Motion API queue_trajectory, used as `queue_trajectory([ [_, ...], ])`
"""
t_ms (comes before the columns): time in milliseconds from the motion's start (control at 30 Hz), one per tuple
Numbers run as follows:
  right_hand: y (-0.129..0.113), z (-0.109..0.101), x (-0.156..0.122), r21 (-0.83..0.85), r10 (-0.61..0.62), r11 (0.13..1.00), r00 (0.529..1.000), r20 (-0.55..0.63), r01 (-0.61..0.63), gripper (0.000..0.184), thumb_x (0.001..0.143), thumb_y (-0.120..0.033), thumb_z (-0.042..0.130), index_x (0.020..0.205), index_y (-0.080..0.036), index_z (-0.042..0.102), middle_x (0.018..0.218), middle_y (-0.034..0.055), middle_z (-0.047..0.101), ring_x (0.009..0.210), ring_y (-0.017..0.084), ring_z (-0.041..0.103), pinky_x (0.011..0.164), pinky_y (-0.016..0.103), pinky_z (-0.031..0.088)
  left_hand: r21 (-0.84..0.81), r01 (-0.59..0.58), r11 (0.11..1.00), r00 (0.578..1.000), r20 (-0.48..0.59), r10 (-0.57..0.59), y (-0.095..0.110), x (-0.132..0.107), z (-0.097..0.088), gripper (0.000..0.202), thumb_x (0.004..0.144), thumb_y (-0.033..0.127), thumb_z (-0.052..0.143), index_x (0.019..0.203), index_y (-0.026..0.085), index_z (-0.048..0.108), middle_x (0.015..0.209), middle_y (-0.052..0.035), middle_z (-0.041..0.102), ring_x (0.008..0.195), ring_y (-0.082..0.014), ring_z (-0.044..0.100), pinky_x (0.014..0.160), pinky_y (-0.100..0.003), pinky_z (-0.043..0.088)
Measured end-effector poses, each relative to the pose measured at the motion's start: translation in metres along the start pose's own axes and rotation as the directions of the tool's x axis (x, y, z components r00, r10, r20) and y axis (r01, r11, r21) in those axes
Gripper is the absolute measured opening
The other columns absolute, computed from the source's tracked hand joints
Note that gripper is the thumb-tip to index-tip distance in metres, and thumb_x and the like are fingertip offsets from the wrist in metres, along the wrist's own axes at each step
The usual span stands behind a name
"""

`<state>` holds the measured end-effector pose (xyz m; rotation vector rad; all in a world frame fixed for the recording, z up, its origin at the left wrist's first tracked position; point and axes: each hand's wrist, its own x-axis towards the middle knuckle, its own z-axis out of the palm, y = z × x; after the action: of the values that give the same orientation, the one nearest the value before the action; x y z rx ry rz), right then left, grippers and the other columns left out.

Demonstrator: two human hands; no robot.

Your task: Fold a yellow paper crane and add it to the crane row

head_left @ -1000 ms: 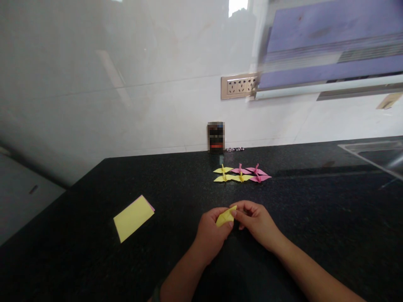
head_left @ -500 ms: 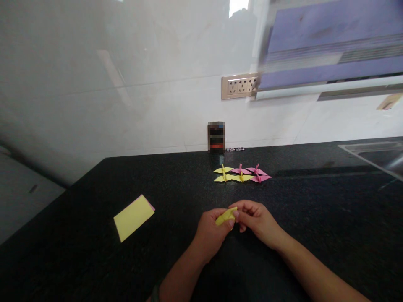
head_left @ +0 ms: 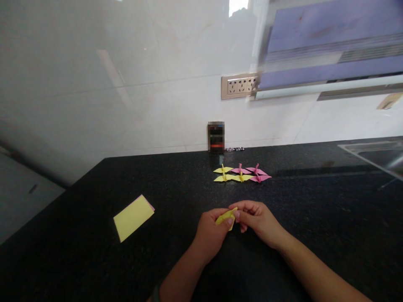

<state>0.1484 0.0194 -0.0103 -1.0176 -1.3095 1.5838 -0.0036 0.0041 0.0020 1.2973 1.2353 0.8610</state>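
Observation:
A small piece of folded yellow paper (head_left: 223, 217) is held between both hands, low over the dark counter. My left hand (head_left: 211, 230) grips its left side, thumb lying across the front. With thumb and fingertips, my right hand (head_left: 256, 220) pinches the paper's right end. Part of the folded paper is hidden behind my fingers. Beyond the hands, two rows of folded paper cranes stand close together: yellow cranes (head_left: 224, 178) on the left and pink cranes (head_left: 258, 178) on the right.
A stack of yellow paper sheets (head_left: 134, 218), pink showing at its edge, lies on the black counter (head_left: 176, 180) to the left. Against the wall stands a blurred-out dark object (head_left: 216, 137). Sockets (head_left: 241, 86) are on the wall; a sink (head_left: 374, 153) is at right.
The left thumb has shifted slightly on the yellow paper, and a bit more of its lower edge shows. Everything else is in the same place.

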Motion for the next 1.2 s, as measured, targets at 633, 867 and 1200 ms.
queue_trajectory([
  [633, 0.0010, -0.0063, 0.0003, 0.000, -0.063, 0.998, 0.994, 0.091, 0.064, 0.018, 0.075, -0.028, 0.058, 0.086, -0.014, 0.061, 0.067, -0.0006, 0.058, 0.047, 0.005, 0.046, 0.045, 0.019, 0.037, -0.117, 0.075, 0.990, 0.994, 0.087, -0.065, 0.0053, -0.0013, -0.0027, 0.038, 0.066, 0.040, 0.060, 0.090, 0.011, 0.064, 0.050, 0.0040, 0.046, 0.039, -0.0041, 0.032, 0.039, -0.018, 0.023],
  [867, -0.0003, -0.0044, -0.0006, -0.010, -0.051, 0.999, 0.997, 0.064, 0.051, 0.022, 0.072, -0.032, 0.060, 0.084, -0.014, 0.061, 0.065, -0.0013, 0.058, 0.045, 0.004, 0.045, 0.044, 0.019, 0.038, -0.071, 0.040, 0.997, 0.999, 0.031, -0.038, 0.0047, -0.0016, -0.0016, 0.034, 0.066, 0.036, 0.060, 0.088, 0.011, 0.065, 0.046, 0.0047, 0.045, 0.039, -0.0049, 0.033, 0.040, -0.019, 0.026],
  [1200, -0.0019, -0.0024, -0.0012, -0.035, -0.030, 0.999, 0.999, 0.033, 0.031, 0.023, 0.071, -0.033, 0.060, 0.084, -0.015, 0.063, 0.064, -0.0012, 0.057, 0.044, 0.005, 0.045, 0.044, 0.019, 0.037, -0.072, 0.064, 0.995, 0.998, -0.021, -0.065, -0.0013, 0.0002, 0.0001, 0.033, 0.065, 0.040, 0.060, 0.080, 0.010, 0.064, 0.049, 0.0025, 0.049, 0.039, -0.0053, 0.035, 0.038, -0.018, 0.025],
])
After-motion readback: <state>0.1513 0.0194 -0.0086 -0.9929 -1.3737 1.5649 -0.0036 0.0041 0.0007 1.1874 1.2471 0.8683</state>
